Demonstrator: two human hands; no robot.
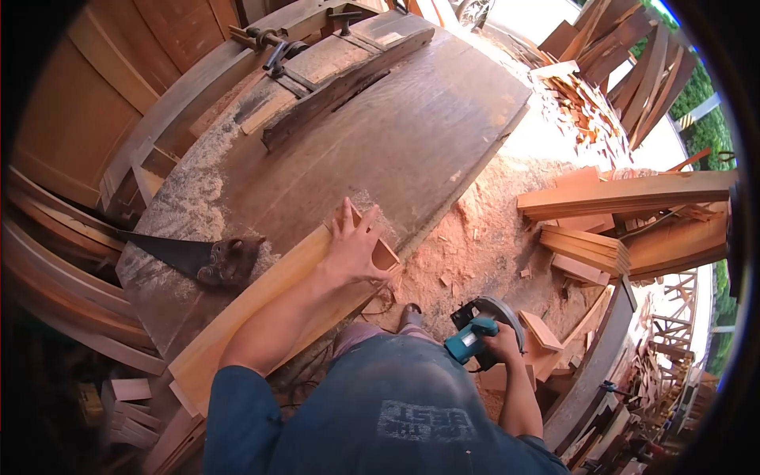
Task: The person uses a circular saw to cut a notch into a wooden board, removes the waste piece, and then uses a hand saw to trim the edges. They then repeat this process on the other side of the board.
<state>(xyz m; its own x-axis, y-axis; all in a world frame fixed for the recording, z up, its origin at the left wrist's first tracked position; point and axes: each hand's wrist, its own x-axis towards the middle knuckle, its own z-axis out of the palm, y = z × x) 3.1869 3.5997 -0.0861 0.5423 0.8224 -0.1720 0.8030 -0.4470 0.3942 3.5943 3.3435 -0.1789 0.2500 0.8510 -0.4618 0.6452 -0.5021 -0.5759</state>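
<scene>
My left hand (351, 244) rests with fingers spread across the near end of a long pale wooden piece (212, 348), which looks hollow or trough-like at that end. This piece lies along the near edge of the workbench (412, 119), with my forearm over part of it. Off to the right, my right hand (502, 342) is wrapped around the handle of a teal and black circular saw (465, 343), held beside my body and apart from the wood. A handsaw (229, 261) with a dark blade and carved-looking handle lies on the bench, left of my left hand.
Clamps (277, 57) and a curved dark timber (348, 87) sit at the bench's far side. Sawdust (475, 214) and offcuts cover the floor. Stacked boards (625, 194) stand at right, curved timbers (71, 277) at left. A cable (305, 388) hangs near my legs.
</scene>
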